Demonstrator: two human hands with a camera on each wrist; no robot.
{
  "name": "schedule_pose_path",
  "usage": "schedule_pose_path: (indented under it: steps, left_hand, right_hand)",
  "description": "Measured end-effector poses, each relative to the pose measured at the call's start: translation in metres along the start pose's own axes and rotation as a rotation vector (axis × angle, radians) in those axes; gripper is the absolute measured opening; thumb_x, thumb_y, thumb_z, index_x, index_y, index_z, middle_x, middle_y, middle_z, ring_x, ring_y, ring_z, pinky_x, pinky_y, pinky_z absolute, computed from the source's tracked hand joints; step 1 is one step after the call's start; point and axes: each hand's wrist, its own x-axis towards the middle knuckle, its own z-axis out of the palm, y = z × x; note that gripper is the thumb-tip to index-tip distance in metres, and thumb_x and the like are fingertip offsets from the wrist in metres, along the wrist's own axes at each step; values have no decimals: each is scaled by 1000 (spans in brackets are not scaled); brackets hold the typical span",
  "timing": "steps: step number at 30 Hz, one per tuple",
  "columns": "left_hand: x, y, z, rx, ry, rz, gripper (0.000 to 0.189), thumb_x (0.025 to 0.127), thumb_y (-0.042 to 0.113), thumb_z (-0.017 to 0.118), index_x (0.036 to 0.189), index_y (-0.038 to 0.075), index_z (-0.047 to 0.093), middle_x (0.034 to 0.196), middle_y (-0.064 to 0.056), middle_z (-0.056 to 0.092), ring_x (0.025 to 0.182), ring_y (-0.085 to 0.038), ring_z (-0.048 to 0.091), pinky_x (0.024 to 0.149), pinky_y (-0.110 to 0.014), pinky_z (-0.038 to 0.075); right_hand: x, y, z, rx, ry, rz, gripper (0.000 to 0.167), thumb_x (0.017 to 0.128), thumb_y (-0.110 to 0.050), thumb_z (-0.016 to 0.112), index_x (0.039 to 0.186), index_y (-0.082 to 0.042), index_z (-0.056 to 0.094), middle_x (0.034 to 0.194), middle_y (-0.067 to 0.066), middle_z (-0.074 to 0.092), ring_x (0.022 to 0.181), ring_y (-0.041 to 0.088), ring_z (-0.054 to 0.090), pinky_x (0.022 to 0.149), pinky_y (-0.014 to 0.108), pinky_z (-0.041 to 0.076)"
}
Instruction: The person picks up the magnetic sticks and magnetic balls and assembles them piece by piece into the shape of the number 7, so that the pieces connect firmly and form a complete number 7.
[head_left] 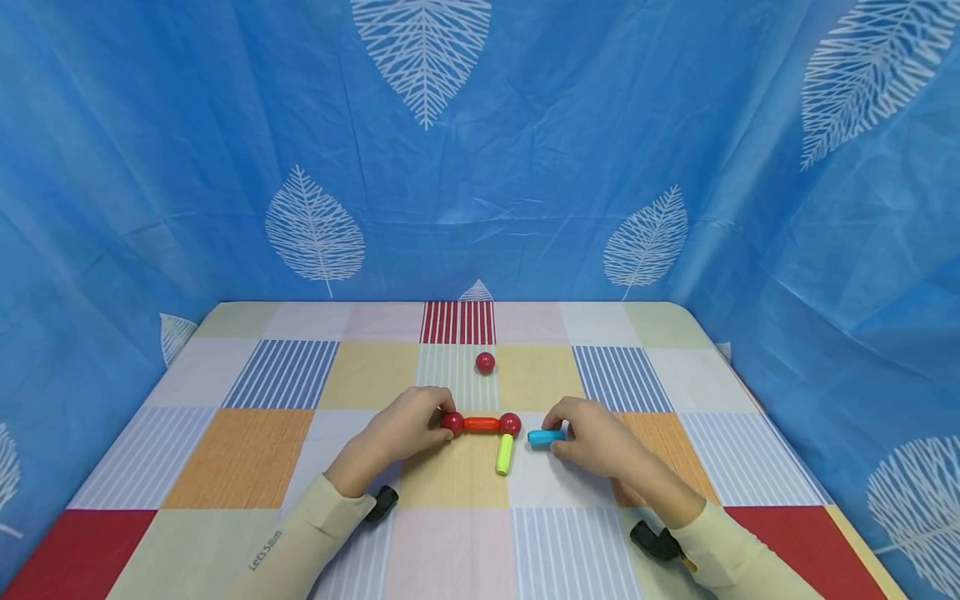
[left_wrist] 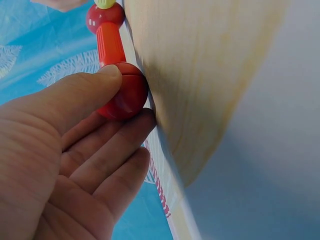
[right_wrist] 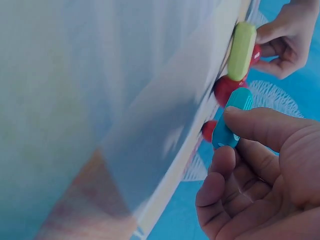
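Note:
My left hand (head_left: 408,423) pinches a red ball (left_wrist: 127,95) between thumb and fingers, at the left end of a joined piece. From that ball an orange-red rod (head_left: 482,425) runs right to a second red ball (head_left: 510,423). A yellow-green rod (head_left: 505,455) extends from the second ball toward the near side of the table. Just to the right, my right hand (head_left: 596,435) holds a blue rod (right_wrist: 232,118) between thumb and fingers. The blue rod's left end points at the second ball, with a small gap between them in the head view.
Farther back on the patchwork tablecloth (head_left: 382,375) lies a loose red ball (head_left: 485,362). Blue cloth with white leaf prints (head_left: 315,225) hangs behind the table and along both sides. Black wrist straps show below each hand.

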Motion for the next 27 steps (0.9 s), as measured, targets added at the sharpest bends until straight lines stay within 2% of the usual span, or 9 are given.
schedule_pose_path:
  steps: [6, 15, 21, 27]
  left_hand:
    - [0, 0, -1, -8, -8, -17, 19, 79, 10, 81, 90, 12, 65, 83, 6, 62, 73, -14, 54, 68, -26, 47]
    - [0, 0, 0, -12, -18, -25, 19, 80, 10, 80, 91, 13, 65, 84, 7, 62, 74, -14, 55, 69, -26, 48]
    - [0, 0, 1, -13, -14, -28, 19, 80, 11, 81, 90, 14, 64, 84, 7, 61, 74, -14, 55, 69, -26, 48]
    - [0, -1, 1, -5, -2, -11, 19, 80, 12, 81, 90, 14, 64, 83, 8, 62, 73, -14, 55, 69, -26, 48]
  right_hand:
    - [-4, -15, 1, -4, 0, -67, 18, 77, -8, 78, 89, -18, 70, 88, -11, 60, 68, 11, 51, 59, 24, 45]
    - [-6, -32, 11, -1, -68, -160, 19, 78, -9, 77, 94, -18, 70, 89, -12, 60, 68, 6, 50, 63, 23, 46]
    - [-3, -45, 16, -13, -107, -221, 16, 79, -10, 76, 89, -20, 70, 83, -15, 58, 69, 6, 50, 66, 23, 45]
    - [-1, -55, 24, 2, -142, -260, 15, 77, -10, 77, 88, -19, 71, 81, -14, 55, 67, 4, 47, 63, 21, 43]
